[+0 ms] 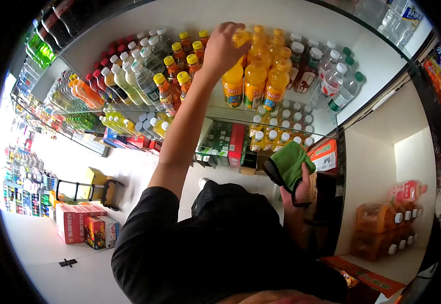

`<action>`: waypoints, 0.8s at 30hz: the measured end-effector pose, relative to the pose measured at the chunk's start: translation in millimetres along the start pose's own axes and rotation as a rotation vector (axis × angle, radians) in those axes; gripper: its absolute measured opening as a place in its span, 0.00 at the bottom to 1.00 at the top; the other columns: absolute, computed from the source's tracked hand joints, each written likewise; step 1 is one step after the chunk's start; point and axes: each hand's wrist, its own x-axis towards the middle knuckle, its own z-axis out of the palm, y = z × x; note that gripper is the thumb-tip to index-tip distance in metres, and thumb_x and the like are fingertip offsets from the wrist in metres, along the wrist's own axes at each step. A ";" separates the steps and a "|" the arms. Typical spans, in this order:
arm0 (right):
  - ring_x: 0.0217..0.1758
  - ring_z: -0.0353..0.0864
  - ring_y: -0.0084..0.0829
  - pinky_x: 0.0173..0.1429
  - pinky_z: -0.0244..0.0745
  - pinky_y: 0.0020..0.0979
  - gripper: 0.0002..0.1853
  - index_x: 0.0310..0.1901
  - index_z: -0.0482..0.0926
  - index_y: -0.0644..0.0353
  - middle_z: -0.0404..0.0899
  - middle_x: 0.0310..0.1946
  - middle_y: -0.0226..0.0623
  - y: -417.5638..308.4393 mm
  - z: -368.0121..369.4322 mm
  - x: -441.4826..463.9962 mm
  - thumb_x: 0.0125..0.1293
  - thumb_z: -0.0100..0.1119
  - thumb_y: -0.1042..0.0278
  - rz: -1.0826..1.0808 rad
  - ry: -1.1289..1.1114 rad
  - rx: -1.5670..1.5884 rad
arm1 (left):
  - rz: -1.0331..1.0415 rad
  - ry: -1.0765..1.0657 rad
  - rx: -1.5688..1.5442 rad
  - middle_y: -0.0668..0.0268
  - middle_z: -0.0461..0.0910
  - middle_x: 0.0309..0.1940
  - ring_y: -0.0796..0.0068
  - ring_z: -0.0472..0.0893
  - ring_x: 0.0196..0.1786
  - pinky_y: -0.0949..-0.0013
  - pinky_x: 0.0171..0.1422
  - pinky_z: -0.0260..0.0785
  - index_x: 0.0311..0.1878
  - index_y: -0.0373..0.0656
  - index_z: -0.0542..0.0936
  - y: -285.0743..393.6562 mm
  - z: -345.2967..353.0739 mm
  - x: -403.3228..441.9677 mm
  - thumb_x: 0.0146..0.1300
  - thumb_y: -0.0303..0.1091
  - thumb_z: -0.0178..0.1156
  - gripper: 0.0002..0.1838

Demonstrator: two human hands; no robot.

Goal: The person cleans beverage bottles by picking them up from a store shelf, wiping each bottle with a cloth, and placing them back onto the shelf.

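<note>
My left hand (225, 46) reaches over the glass shelf (210, 110) and is closed round the top of an orange juice bottle (233, 83) in the left row of the orange group. Two more front orange bottles (255, 83) stand upright just to the right. Left of my wrist are brown tea bottles (167, 95) with yellow caps. Lower right, my right hand (301, 190) holds a green cloth (290, 164) with a black edge, away from the shelf.
Clear bottles with green caps (344, 91) stand at the shelf's right. Small yellow bottles (268, 139) sit on the level below. Red and white cartons (73, 223) and a trolley (91, 187) are on the floor at left. Large orange bottles (377, 218) lie in the right compartment.
</note>
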 end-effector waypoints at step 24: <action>0.68 0.72 0.38 0.70 0.67 0.40 0.30 0.69 0.69 0.62 0.72 0.66 0.41 3.0 -4.5 94.3 0.73 0.60 0.52 -0.524 0.110 -0.556 | 0.194 -0.320 0.141 0.69 0.86 0.37 0.64 0.84 0.49 0.43 0.84 0.41 0.48 0.48 0.79 79.3 -43.9 -71.9 0.50 0.45 0.75 0.24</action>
